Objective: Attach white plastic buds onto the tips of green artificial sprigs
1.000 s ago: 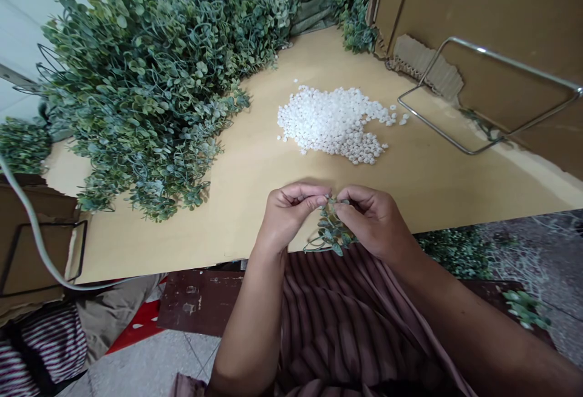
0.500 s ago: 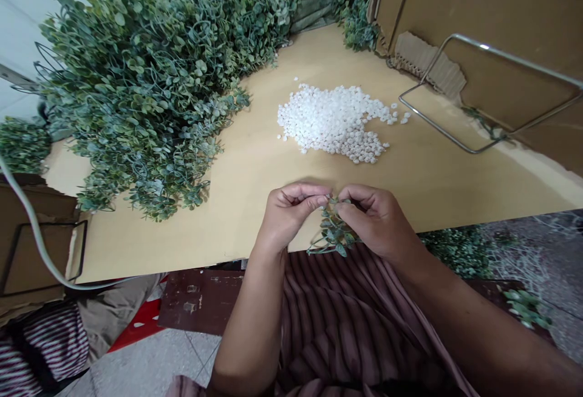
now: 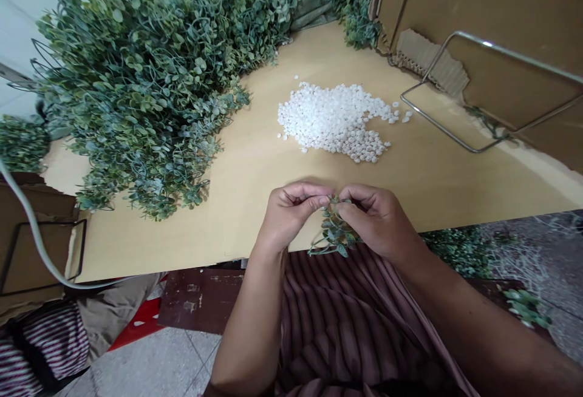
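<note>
Over the near edge of the worktop (image 3: 246,203), an artificial leaf sprig (image 3: 336,234) hangs from the right hand (image 3: 371,218), whose fingers pinch its top. Just beside, the left hand's (image 3: 289,212) fingers press together, their grip hidden. Beyond lie white plastic beads (image 3: 330,118); leftward, heaped artificial foliage (image 3: 150,75).
</note>
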`<state>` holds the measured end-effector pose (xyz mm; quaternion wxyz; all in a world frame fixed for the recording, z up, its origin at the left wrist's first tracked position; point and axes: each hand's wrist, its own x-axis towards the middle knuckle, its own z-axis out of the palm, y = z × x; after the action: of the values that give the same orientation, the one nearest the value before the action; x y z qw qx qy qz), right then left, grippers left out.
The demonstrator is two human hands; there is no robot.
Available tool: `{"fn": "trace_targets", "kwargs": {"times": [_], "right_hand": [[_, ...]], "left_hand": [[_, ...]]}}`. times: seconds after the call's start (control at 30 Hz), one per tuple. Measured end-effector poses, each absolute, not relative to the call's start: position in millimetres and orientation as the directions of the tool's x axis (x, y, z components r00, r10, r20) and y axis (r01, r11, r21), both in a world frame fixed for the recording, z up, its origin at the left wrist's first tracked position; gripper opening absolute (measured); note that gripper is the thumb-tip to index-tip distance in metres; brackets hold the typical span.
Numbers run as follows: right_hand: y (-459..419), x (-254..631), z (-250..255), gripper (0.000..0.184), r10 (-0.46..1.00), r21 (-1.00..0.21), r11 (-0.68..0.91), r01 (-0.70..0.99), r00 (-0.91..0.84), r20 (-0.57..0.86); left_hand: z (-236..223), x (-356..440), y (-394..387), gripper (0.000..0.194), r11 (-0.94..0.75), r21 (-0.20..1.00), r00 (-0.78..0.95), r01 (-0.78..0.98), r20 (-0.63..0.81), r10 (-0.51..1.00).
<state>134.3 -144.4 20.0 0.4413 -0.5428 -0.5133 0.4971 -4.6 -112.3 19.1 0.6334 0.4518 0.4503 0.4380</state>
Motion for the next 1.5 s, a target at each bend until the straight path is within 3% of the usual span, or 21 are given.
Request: {"fn": "trace_targets", "kwargs": {"times": [0.5, 1.03, 1.5], "right_hand": [[-145.8, 140.1, 18.2, 0.022, 0.986, -0.983, 0.067, 0.173, -0.161, 0.039], [-148.3, 136.3, 13.8, 0.028, 0.982, -0.936, 0.187, 0.299, -0.072, 0.173], [-144.0, 135.6, 12.9, 0.028, 0.991, -0.959, 0.129, 0.250, -0.058, 0.119]], "left_hand": [[17.1, -5.1, -111.7, 0.017, 0.212, 0.967, 0.206, -0.144, -0.180, 0.962], [21.8, -3.7, -110.4, 0.017, 0.209, 0.971, 0.267, -0.114, -0.173, 0.948], [21.2, -0.6, -111.0, 0.017, 0.185, 0.969, 0.262, -0.161, -0.139, 0.955]]}}
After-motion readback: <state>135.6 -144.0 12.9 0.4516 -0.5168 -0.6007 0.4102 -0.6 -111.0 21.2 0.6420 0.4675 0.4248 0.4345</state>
